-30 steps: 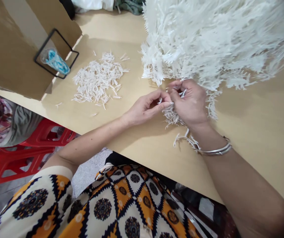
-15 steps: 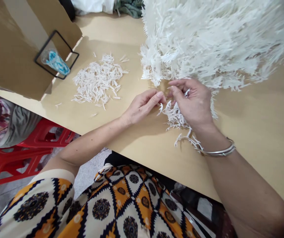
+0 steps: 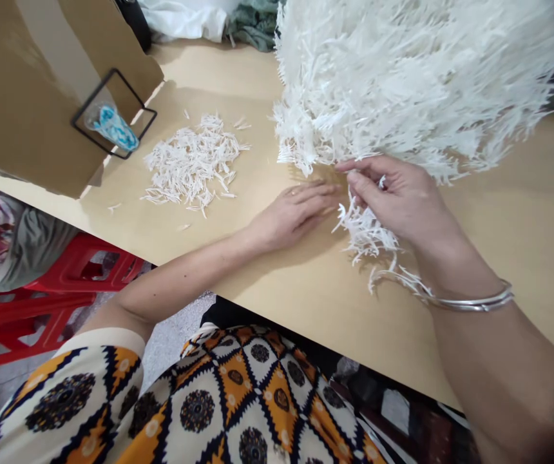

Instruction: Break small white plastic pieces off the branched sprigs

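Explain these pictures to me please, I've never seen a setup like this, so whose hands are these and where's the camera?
There's no machine: these are one person's bare hands, seen from a head-worn camera looking forward and down. On the smooth pale-tan tabletop lie a loose pile of short white strands and a large heap of feathery white strands. The right hand appears to hold a small tangled white bunch; the left hand shows nothing held.

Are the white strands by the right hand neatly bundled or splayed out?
Splayed out: the white strands fork beside the right hand, tips pointing different ways.
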Demonstrator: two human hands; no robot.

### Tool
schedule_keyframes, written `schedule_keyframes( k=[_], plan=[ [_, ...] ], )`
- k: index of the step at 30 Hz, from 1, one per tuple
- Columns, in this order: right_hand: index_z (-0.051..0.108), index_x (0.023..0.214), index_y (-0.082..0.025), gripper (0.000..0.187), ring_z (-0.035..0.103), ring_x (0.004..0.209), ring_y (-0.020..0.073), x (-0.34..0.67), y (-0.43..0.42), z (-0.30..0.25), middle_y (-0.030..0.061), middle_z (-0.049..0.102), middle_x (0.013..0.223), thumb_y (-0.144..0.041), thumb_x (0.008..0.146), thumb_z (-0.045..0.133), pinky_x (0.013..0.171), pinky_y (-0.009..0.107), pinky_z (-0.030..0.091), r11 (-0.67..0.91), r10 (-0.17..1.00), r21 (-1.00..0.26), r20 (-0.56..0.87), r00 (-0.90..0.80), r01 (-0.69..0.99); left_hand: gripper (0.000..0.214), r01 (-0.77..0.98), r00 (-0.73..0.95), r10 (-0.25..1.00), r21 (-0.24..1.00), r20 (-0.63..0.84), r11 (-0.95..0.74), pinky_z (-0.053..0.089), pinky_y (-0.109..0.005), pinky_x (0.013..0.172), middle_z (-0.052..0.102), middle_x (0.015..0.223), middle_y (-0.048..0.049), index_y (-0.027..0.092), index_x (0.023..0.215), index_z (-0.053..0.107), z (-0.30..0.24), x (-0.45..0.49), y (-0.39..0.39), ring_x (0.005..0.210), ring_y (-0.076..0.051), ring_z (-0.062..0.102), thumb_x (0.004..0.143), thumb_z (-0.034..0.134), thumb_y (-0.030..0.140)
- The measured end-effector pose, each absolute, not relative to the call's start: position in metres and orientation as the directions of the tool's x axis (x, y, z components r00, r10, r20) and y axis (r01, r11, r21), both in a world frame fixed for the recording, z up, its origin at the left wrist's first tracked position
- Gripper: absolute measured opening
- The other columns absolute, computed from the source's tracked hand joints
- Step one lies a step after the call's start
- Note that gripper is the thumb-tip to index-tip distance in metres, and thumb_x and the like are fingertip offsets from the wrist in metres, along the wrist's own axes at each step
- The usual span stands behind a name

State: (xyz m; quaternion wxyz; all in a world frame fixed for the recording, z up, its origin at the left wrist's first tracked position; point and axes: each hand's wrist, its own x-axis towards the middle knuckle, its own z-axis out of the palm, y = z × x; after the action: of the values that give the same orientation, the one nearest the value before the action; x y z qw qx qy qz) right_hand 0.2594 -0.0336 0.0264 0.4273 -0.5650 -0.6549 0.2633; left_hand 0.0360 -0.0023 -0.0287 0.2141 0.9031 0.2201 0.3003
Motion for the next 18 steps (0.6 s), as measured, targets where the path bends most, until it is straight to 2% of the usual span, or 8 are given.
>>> schedule_keyframes(
  k=[2, 4, 8, 11, 13, 15, 16, 18],
  plan=[
    [0.085, 0.109, -0.026, 0.023, 0.057, 0.064, 0.0164, 0.266, -0.04, 0.026, 0.0007, 0.066, 0.072, -0.026, 0.093, 0.069, 0.063, 0.035, 0.044, 0.219, 0.968, -0.84, 0.252, -0.001, 0.496, 0.037, 0.375, 0.802, 0.52, 0.429, 0.293, -0.822, 0.036, -0.055, 0.138, 0.062, 0.166, -0.0098, 0.021, 0.148, 0.067, -0.028, 0.039, -0.005, 0.166, -0.027, 0.047, 0.115, 0.051, 0.03],
    [0.086, 0.11, -0.028, 0.023, 0.066, 0.075, 0.0191, 0.271, -0.049, 0.025, 0.0042, 0.075, 0.083, -0.028, 0.093, 0.072, 0.068, 0.036, 0.049, 0.21, 0.967, -0.852, 0.254, 0.028, 0.479, 0.041, 0.47, 0.797, 0.565, 0.371, 0.211, -0.801, 0.033, -0.056, 0.139, 0.06, 0.168, -0.0078, 0.021, 0.153, 0.064, -0.024, 0.039, -0.008, 0.166, -0.027, 0.047, 0.117, 0.046, 0.029],
    [0.086, 0.117, -0.031, 0.028, 0.076, 0.098, 0.0224, 0.278, -0.072, 0.028, 0.0084, 0.085, 0.113, -0.025, 0.092, 0.076, 0.087, 0.039, 0.059, 0.233, 0.959, -0.844, 0.281, 0.027, 0.483, 0.046, 0.664, 0.654, 0.723, 0.288, 0.223, -0.69, 0.042, -0.055, 0.134, 0.062, 0.166, -0.0125, 0.016, 0.153, 0.064, -0.013, 0.021, -0.005, 0.158, -0.029, 0.056, 0.112, 0.044, 0.011],
    [0.086, 0.122, -0.034, 0.033, 0.078, 0.115, 0.0237, 0.285, -0.091, 0.036, 0.0082, 0.083, 0.13, -0.024, 0.091, 0.078, 0.105, 0.041, 0.059, 0.296, 0.946, -0.815, 0.323, -0.032, 0.498, 0.049, 0.829, 0.502, 0.84, 0.162, 0.207, -0.535, 0.033, -0.066, 0.137, 0.073, 0.15, -0.0163, 0.015, 0.138, 0.074, 0.005, -0.002, 0.007, 0.139, -0.033, 0.069, 0.103, 0.044, 0.0],
    [0.086, 0.122, -0.032, 0.031, 0.078, 0.122, 0.0248, 0.293, -0.103, 0.041, 0.0079, 0.083, 0.131, -0.028, 0.092, 0.077, 0.114, 0.044, 0.057, 0.301, 0.936, -0.774, 0.352, -0.016, 0.557, 0.043, 0.917, 0.388, 0.906, 0.026, 0.17, -0.398, 0.027, -0.069, 0.139, 0.081, 0.122, -0.0136, 0.016, 0.114, 0.081, 0.023, -0.018, 0.015, 0.122, -0.031, 0.074, 0.099, 0.045, -0.002],
    [0.085, 0.121, -0.029, 0.029, 0.079, 0.118, 0.0259, 0.3, -0.113, 0.042, 0.0078, 0.085, 0.125, -0.033, 0.094, 0.075, 0.113, 0.048, 0.057, 0.22, 0.94, -0.729, 0.337, 0.06, 0.648, 0.034, 0.931, 0.353, 0.929, -0.138, 0.112, -0.338, 0.022, -0.071, 0.139, 0.08, 0.103, -0.0109, 0.016, 0.097, 0.079, 0.043, -0.032, 0.019, 0.119, -0.03, 0.073, 0.096, 0.049, 0.0],
    [0.086, 0.118, -0.027, 0.028, 0.081, 0.113, 0.0262, 0.303, -0.117, 0.041, 0.008, 0.086, 0.12, -0.035, 0.094, 0.074, 0.11, 0.048, 0.059, 0.162, 0.939, -0.713, 0.323, 0.115, 0.682, 0.031, 0.927, 0.346, 0.933, -0.19, 0.094, -0.325, 0.023, -0.072, 0.139, 0.079, 0.102, -0.0114, 0.015, 0.094, 0.078, 0.051, -0.038, 0.019, 0.123, -0.032, 0.071, 0.095, 0.051, 0.0],
    [0.086, 0.111, -0.023, 0.026, 0.082, 0.101, 0.0256, 0.303, -0.124, 0.039, 0.0084, 0.087, 0.109, -0.036, 0.092, 0.074, 0.102, 0.047, 0.061, 0.064, 0.931, -0.709, 0.296, 0.214, 0.703, 0.027, 0.91, 0.387, 0.915, -0.207, 0.118, -0.358, 0.022, -0.075, 0.138, 0.079, 0.118, -0.0129, 0.014, 0.099, 0.078, 0.062, -0.043, 0.012, 0.133, -0.034, 0.066, 0.099, 0.052, 0.005]
  ],
)
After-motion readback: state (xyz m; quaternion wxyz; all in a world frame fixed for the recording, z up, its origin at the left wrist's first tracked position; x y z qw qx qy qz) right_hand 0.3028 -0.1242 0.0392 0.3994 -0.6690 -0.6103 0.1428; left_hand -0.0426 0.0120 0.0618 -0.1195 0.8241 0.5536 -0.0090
